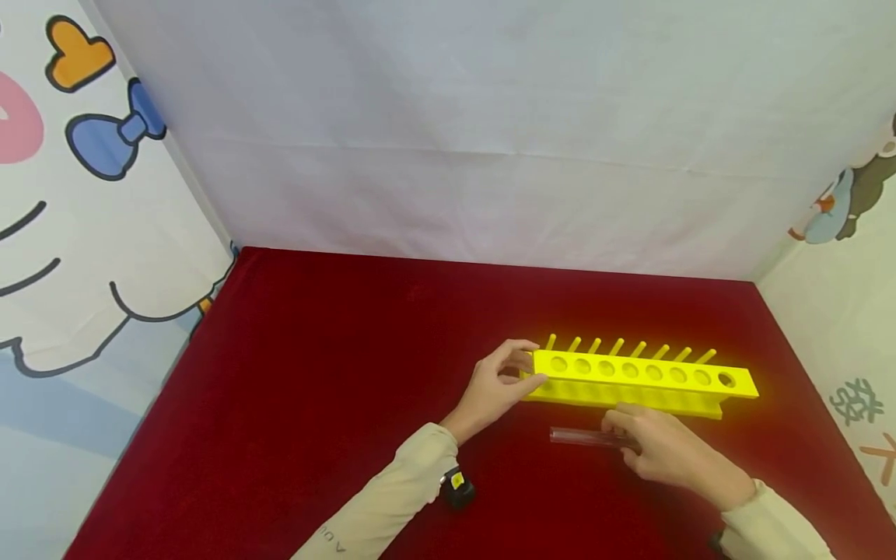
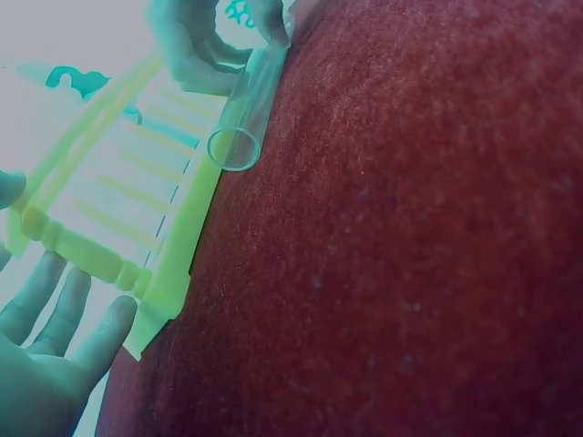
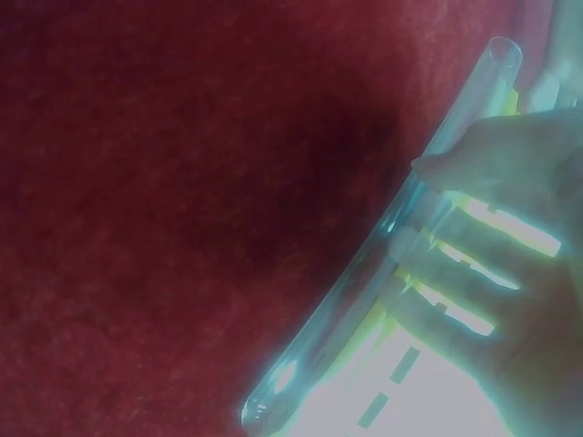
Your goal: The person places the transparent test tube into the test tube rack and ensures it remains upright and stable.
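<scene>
A yellow test tube rack [image 1: 640, 369] stands on the red cloth, with a row of round holes along its top and a row of pegs behind. My left hand [image 1: 498, 381] holds the rack's left end, thumb in front and fingers at the end; the left wrist view shows its fingertips [image 2: 121, 314] against the end post. In front of the rack my right hand [image 1: 658, 447] pinches a clear glass test tube [image 1: 584, 438] between thumb and fingers. The tube lies nearly level, its open mouth [image 2: 234, 148] pointing left and its rounded end [image 3: 260, 414] to the right.
Dark red cloth [image 1: 336, 373] covers the table. A pale curtain [image 1: 455, 140] hangs behind it, and printed cartoon sheets stand at the left [image 1: 140, 257] and right [image 1: 826, 311]. A small black device [image 1: 458, 490] is strapped at the left wrist.
</scene>
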`<state>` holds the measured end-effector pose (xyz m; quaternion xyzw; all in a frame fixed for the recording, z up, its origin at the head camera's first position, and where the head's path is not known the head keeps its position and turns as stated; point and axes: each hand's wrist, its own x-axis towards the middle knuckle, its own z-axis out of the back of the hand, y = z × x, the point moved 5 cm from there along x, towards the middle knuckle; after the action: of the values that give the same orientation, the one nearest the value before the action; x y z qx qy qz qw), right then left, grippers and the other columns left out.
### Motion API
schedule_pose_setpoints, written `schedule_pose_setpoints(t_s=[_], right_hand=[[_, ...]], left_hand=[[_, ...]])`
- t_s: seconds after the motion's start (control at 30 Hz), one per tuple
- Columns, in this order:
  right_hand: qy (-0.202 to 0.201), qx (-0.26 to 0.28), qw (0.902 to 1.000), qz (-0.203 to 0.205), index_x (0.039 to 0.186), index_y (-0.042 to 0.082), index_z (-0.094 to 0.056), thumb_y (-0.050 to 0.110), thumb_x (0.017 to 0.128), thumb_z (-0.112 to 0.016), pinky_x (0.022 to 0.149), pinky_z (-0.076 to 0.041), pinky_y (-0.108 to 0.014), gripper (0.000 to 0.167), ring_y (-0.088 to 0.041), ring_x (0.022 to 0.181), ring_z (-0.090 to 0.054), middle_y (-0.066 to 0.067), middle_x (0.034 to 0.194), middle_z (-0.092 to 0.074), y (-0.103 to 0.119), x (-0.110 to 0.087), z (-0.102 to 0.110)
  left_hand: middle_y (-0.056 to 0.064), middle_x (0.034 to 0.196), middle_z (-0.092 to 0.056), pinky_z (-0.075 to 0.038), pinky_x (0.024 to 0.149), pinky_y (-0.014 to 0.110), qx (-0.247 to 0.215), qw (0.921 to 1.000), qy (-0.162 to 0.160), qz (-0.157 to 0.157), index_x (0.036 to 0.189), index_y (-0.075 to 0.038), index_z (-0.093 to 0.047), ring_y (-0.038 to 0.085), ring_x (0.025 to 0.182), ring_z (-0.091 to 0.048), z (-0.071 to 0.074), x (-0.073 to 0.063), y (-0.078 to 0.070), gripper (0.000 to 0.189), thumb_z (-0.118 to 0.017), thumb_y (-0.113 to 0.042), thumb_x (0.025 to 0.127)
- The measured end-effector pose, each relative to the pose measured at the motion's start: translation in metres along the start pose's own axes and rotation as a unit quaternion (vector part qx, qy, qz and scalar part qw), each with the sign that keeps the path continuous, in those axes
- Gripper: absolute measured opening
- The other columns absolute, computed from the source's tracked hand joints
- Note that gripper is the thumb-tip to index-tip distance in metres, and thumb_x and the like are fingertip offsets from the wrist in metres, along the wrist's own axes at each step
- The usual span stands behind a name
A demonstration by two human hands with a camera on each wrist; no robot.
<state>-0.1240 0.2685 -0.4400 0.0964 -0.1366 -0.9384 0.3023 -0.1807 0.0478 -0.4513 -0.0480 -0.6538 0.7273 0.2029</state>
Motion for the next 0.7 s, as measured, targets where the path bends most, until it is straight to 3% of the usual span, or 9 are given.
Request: schedule_pose_setpoints(t_s=[0.07, 0.2, 0.7], right_hand=[[0.000, -0.001, 1.0000, 0.001, 0.092, 0.018, -0.062, 0.002, 0.070, -0.074, 0.060, -0.050, -0.028, 0.029, -0.008, 0.071, -0.053, 0.009, 0.089, -0.060, -0.0002, -0.0007, 0.0003], [-0.004, -0.008, 1.0000, 0.001, 0.091, 0.019, -0.063, 0.002, 0.070, -0.074, 0.061, -0.050, -0.029, 0.030, -0.009, 0.072, -0.053, 0.009, 0.089, -0.060, -0.0010, -0.0027, 0.0009], [-0.017, -0.013, 0.9997, -0.008, 0.089, 0.020, -0.062, 0.003, 0.068, -0.077, 0.064, -0.052, -0.030, 0.031, -0.009, 0.072, -0.053, 0.011, 0.086, -0.060, 0.0013, -0.0070, 0.0077]], left_hand=[[-0.001, 0.109, -0.061, -0.050, 0.086, 0.032, 0.005, 1.0000, 0.001, 0.008, 0.123, -0.022, -0.055, 0.016, 0.099, -0.059, -0.0027, 0.0031, 0.0124, 0.040, -0.070, -0.025, 0.087], [-0.007, 0.107, -0.061, -0.049, 0.086, 0.029, 0.004, 0.9999, 0.004, 0.016, 0.120, -0.029, -0.055, 0.010, 0.097, -0.058, -0.0026, 0.0033, 0.0138, 0.037, -0.070, -0.028, 0.086], [-0.005, 0.109, -0.061, -0.049, 0.089, 0.034, 0.002, 0.9998, 0.015, 0.014, 0.123, -0.023, -0.055, 0.011, 0.099, -0.059, -0.0015, 0.0039, 0.0131, 0.040, -0.069, -0.027, 0.087]])
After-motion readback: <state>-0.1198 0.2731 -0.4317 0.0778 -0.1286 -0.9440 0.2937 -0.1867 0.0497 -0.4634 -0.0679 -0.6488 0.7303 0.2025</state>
